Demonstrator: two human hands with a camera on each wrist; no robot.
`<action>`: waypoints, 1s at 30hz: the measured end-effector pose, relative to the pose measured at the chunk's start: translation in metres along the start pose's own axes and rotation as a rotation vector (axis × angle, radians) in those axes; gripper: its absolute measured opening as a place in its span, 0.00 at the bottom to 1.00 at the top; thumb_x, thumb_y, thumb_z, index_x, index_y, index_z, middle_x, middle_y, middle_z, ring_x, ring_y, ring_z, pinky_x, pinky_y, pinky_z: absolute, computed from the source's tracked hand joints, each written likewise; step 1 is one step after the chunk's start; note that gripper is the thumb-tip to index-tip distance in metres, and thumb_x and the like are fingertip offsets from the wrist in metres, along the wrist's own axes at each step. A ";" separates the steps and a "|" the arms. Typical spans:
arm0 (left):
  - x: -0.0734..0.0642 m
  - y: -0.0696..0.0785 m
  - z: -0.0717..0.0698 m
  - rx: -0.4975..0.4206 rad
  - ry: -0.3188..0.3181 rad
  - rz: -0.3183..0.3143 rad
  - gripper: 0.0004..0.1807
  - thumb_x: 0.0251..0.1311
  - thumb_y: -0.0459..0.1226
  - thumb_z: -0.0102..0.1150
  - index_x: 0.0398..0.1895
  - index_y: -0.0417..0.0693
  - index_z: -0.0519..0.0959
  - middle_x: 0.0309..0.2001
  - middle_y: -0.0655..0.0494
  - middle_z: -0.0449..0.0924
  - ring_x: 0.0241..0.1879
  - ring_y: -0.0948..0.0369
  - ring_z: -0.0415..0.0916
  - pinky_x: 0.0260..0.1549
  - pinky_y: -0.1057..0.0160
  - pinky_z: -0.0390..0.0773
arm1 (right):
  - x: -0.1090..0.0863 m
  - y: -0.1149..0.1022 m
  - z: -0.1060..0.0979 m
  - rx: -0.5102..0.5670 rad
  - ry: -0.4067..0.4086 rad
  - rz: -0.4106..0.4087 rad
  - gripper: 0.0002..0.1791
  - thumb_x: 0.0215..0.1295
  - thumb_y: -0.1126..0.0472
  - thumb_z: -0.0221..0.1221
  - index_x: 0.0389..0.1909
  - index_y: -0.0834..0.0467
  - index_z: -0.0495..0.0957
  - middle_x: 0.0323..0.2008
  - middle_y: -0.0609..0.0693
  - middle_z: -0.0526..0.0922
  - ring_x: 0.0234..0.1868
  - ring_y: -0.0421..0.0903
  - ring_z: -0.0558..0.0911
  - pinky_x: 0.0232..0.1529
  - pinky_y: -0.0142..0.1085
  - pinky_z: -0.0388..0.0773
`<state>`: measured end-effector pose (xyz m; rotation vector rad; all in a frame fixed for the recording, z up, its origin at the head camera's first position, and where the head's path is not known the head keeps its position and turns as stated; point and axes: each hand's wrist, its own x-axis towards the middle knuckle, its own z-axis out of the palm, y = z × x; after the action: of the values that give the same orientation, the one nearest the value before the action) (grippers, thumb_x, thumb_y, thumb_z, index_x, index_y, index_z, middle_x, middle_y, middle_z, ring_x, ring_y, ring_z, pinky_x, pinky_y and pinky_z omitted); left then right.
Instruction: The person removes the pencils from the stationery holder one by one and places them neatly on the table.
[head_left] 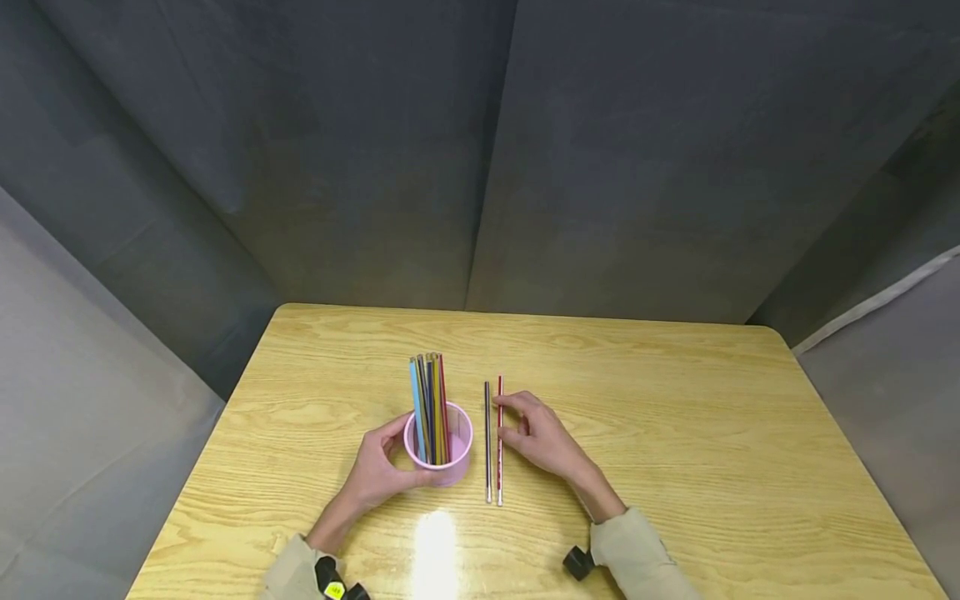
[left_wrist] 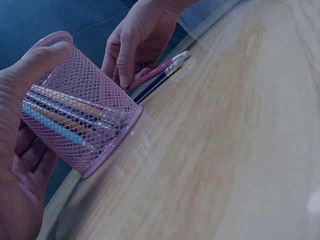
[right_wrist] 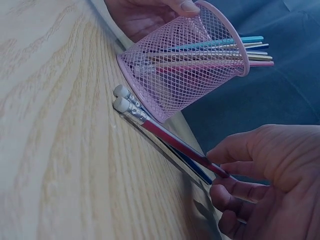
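My left hand grips a pink mesh pencil cup, thumb at the rim in the left wrist view. Several pencils in light blue, dark blue, yellow and red lean inside it. Right of the cup, my right hand pinches a red pencil between thumb and fingers. This pencil's white eraser points toward the near side. A dark blue pencil lies alongside it on the table, nearly parallel, between the red one and the cup.
The wood-grain table extends to both sides of the hands. Dark grey cloth hangs behind it, with paler cloth panels at left and right. A bright glare patch shows near the front.
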<state>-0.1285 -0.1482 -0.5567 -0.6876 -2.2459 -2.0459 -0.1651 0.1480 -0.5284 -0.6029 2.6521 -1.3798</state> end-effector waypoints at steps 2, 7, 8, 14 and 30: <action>0.000 0.000 0.000 0.000 0.001 -0.001 0.47 0.40 0.29 0.85 0.70 0.38 0.75 0.64 0.43 0.81 0.64 0.59 0.78 0.68 0.66 0.74 | 0.000 -0.001 0.000 0.000 0.002 -0.002 0.27 0.65 0.70 0.67 0.66 0.66 0.77 0.56 0.59 0.82 0.30 0.45 0.73 0.29 0.28 0.72; 0.000 0.000 0.000 -0.002 0.004 -0.005 0.47 0.40 0.29 0.85 0.70 0.38 0.75 0.64 0.43 0.81 0.63 0.60 0.78 0.68 0.66 0.74 | -0.001 -0.001 -0.001 -0.017 -0.005 -0.004 0.27 0.65 0.69 0.67 0.65 0.66 0.77 0.57 0.60 0.82 0.31 0.43 0.73 0.31 0.29 0.73; 0.000 0.000 0.000 -0.001 0.005 -0.006 0.47 0.40 0.29 0.86 0.70 0.38 0.75 0.64 0.43 0.81 0.63 0.59 0.78 0.68 0.66 0.74 | -0.001 -0.002 -0.001 -0.024 -0.008 -0.006 0.26 0.65 0.69 0.67 0.65 0.66 0.77 0.57 0.60 0.82 0.31 0.42 0.73 0.32 0.29 0.73; 0.000 0.001 0.000 0.000 0.006 -0.004 0.47 0.40 0.29 0.85 0.69 0.37 0.75 0.63 0.41 0.81 0.63 0.60 0.79 0.67 0.66 0.74 | -0.001 -0.002 0.000 -0.063 -0.013 0.002 0.24 0.66 0.68 0.67 0.64 0.65 0.79 0.58 0.60 0.82 0.33 0.45 0.74 0.36 0.34 0.75; 0.000 0.003 0.001 0.000 0.015 -0.011 0.48 0.38 0.28 0.85 0.69 0.34 0.74 0.64 0.39 0.80 0.64 0.63 0.77 0.68 0.68 0.73 | -0.001 -0.014 -0.010 0.044 0.027 -0.080 0.28 0.67 0.69 0.67 0.69 0.62 0.76 0.71 0.59 0.75 0.17 0.37 0.65 0.16 0.28 0.66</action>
<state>-0.1274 -0.1473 -0.5538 -0.6592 -2.2464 -2.0489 -0.1626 0.1487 -0.5111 -0.6979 2.6375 -1.4734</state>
